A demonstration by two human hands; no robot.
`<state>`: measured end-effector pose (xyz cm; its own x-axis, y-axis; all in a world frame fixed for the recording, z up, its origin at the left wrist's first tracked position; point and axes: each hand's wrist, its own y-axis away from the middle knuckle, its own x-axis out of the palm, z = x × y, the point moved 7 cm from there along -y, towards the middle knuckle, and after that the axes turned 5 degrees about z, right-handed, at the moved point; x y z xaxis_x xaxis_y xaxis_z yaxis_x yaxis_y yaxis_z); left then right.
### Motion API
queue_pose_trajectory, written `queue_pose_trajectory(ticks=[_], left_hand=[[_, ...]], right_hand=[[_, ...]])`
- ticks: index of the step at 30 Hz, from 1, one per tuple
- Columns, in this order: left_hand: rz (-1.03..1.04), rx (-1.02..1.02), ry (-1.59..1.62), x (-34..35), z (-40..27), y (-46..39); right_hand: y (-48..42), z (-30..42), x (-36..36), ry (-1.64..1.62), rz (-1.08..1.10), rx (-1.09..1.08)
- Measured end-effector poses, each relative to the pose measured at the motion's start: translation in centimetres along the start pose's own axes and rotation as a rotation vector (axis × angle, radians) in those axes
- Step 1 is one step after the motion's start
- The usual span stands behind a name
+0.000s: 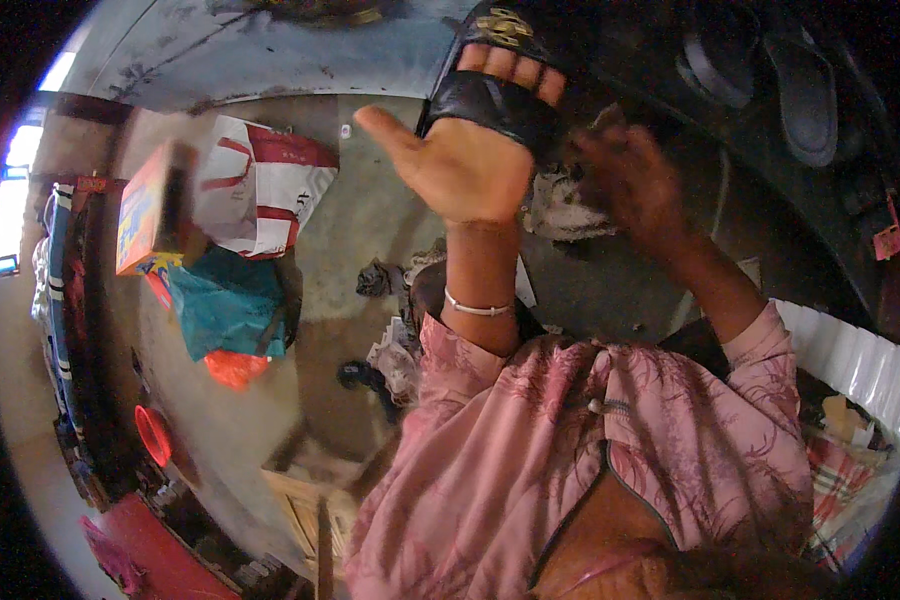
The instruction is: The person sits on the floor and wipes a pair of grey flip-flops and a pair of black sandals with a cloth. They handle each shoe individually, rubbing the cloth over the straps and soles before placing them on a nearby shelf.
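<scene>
My left hand [480, 165] is palm up, its fingers pushed under the wide black strap of a black slide sandal [495, 101]. The fingertips come out past the strap, below a gold-coloured ornament, and the thumb sticks out to the left. My right hand [630, 180], dark and blurred, is just right of the sandal with its fingers bent. A small brownish scrap [610, 118] shows at its fingertips; whether they grip it is unclear. Beneath the hands, a pale crumpled cloth [562, 206] lies lower down.
More dark sandals [802, 105] lie on a dark surface at the upper right. To the left are a white and red bag [270, 187], an orange box [150, 210] and a teal bag [225, 300]. A wooden crate or stool [300, 495] stands at the lower left.
</scene>
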<state>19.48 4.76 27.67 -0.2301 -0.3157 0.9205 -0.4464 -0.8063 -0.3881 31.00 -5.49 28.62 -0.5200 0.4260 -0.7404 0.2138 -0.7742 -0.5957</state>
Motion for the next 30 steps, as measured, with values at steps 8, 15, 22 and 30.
queue_pose_trajectory(ticks=[8,15,22,30], left_hand=[[0.046,-0.063,-0.007,0.2,1.0,-0.2],[-0.034,0.004,-0.164,-0.3,1.5,-0.1],[-0.043,-0.004,0.380,0.5,-0.7,0.1],[0.024,-0.203,0.723,0.5,0.4,0.4]], right_hand=[[-6.8,5.9,-0.3,-0.040,0.000,-0.202],[-1.2,3.9,1.9,-0.107,-0.022,-0.170],[1.2,-4.9,3.2,-0.331,-0.038,0.499],[-2.6,-3.6,3.3,-0.616,0.387,0.533]])
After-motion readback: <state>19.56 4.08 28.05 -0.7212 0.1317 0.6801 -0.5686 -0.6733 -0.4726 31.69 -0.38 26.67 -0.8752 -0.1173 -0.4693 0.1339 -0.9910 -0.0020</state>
